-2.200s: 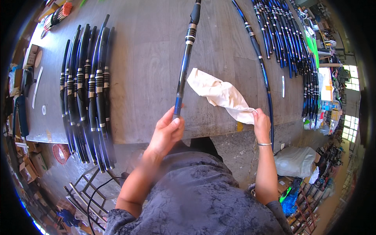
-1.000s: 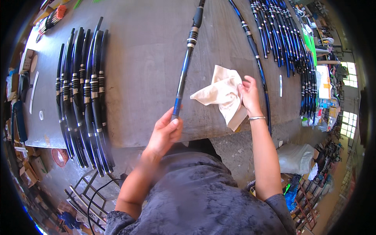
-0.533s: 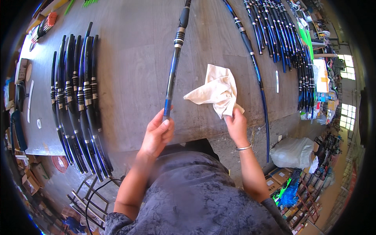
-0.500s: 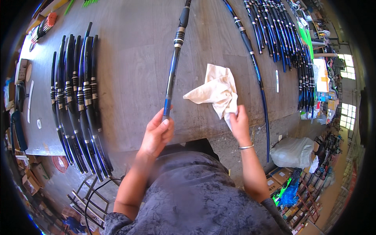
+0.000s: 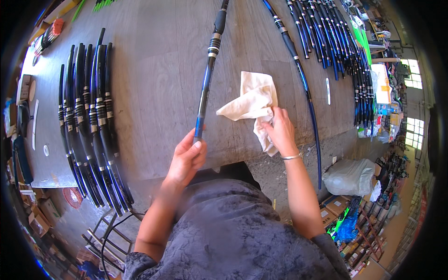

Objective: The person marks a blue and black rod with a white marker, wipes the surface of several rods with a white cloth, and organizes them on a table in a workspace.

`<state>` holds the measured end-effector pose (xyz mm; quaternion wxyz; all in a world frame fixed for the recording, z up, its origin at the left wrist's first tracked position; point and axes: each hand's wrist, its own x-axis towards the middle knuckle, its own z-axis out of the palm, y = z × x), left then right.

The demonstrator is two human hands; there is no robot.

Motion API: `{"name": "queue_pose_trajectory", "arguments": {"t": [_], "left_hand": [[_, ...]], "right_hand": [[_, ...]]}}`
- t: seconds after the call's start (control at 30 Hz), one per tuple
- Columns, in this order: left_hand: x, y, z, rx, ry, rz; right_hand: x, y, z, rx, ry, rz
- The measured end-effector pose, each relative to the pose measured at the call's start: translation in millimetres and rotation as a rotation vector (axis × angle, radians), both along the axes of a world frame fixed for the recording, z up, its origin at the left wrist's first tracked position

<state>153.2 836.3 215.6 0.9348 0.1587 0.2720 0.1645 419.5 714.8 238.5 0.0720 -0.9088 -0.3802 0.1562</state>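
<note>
My left hand is closed around the lower end of a black and blue fishing rod. The rod slants away from me over the table, its silver-ringed handle section toward the far side. To its right lies a crumpled cream cloth, partly hanging over the near table edge. My right hand pinches the cloth at its right side, fingers bent into the folds. Further right, another blue-black fishing rod lies lengthwise, its near end reaching past the table edge.
On the left of the grey wood-grain table lies a bundle of fishing rods. More rods are laid in rows at the far right. A white strip lies near them. Below right stand a pale plastic-wrapped bundle and cardboard boxes.
My right hand has moved slightly up and left, gripping the cloth nearer its middle. The cloth has shifted a little, its lower end now hanging looser. My left hand and its rod have barely moved.
</note>
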Motion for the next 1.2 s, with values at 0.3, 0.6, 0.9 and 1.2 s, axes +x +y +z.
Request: {"name": "queue_pose_trajectory", "arguments": {"t": [0.3, 0.6, 0.9, 1.2], "left_hand": [[-5.8, -1.9, 3.2, -0.007, -0.023, 0.021], [-5.8, 1.5, 3.0, 0.013, 0.024, 0.029], [-5.5, 6.0, 3.3, 0.045, 0.023, 0.013], [1.9, 6.0, 7.1, 0.066, -0.008, 0.012]], "right_hand": [[42.8, -23.8, 5.8, 0.239, -0.192, -0.052], [-20.5, -78.3, 12.7, 0.171, -0.082, 0.608], [0.0, -84.3, 35.2, 0.659, 0.467, -0.306], [37.9, -39.9, 105.2, 1.043, 0.853, -0.522]]}}
